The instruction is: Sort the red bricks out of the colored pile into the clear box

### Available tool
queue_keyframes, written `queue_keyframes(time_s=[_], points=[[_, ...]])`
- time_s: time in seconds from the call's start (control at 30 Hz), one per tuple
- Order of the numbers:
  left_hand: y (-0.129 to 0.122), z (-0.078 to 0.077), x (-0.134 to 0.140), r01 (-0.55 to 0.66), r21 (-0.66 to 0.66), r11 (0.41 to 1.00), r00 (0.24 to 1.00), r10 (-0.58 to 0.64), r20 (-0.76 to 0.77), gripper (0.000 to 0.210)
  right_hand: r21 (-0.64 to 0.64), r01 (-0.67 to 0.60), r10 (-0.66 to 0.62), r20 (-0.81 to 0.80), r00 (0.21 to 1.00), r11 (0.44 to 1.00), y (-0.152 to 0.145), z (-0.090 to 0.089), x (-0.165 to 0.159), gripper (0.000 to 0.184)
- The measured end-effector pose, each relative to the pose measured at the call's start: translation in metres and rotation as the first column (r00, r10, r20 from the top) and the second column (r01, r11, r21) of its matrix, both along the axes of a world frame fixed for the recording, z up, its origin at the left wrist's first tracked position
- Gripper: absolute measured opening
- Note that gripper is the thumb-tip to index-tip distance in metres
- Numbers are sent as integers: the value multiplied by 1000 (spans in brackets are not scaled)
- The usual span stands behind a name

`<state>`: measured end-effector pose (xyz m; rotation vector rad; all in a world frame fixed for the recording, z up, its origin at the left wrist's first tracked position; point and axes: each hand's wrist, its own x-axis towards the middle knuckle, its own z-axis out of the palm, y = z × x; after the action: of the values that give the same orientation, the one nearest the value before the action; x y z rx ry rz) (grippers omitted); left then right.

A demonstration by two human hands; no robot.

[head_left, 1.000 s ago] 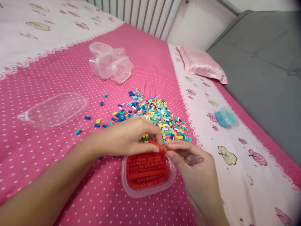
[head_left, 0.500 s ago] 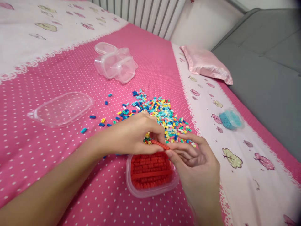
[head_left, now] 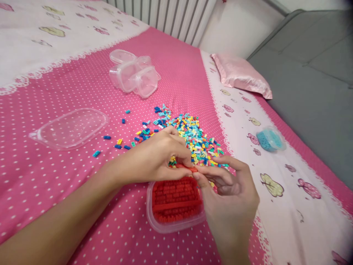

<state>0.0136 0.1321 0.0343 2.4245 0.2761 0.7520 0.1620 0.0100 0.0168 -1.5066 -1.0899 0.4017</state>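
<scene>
Between my two hands is a short row of red toy bricks [head_left: 185, 168], joined into a thin stick. My left hand [head_left: 165, 154] pinches its left part with thumb and fingers. At the right end, the thumb and forefinger of my right hand [head_left: 226, 184] are closed on it, the other fingers loosely curled. Just below lies a clear plastic tub [head_left: 176, 227] filled with rows of red bricks [head_left: 176, 197], one long strip lying across them. A pile of small mixed-colour bricks [head_left: 190, 132] spreads behind my hands, which hide part of it.
A clear lid [head_left: 73, 129] lies to the left, near several stray bricks. Farther back sit empty clear tubs [head_left: 135, 77]. On the right are a tub of light-blue bricks [head_left: 270, 140] and a pink pillow [head_left: 242, 75]. Everything rests on a pink dotted bedspread [head_left: 35, 176].
Both hands stay together on the red brick row, which has risen and turned slightly, with less of it showing between the fingers. The tub and pile look unchanged.
</scene>
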Motion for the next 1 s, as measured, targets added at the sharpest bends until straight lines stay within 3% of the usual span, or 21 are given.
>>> queue_keyframes(time_s=[0.33,0.57,0.67,0.73,0.87,1.0], points=[[-4,3,0,-16,94,995,1000,17,-4,10,-11,43,-42,77,996,999,-3,2,2,35],[-1,2,-3,-69,148,987,997,75,-32,10,-57,-27,24,-58,998,998,2,11,3,40],[4,2,-6,-123,113,986,985,135,-104,10,-50,12,-13,-5,1000,999,6,15,28,37],[3,4,-7,-104,55,993,980,112,-165,13,-45,78,-73,95,993,996,11,12,55,31],[-7,9,-4,-8,-78,997,969,-12,-248,22,-196,-46,95,251,963,980,31,-9,108,22],[-12,8,-2,-39,-100,994,954,7,-299,23,-228,-57,132,329,935,972,56,-29,129,22]])
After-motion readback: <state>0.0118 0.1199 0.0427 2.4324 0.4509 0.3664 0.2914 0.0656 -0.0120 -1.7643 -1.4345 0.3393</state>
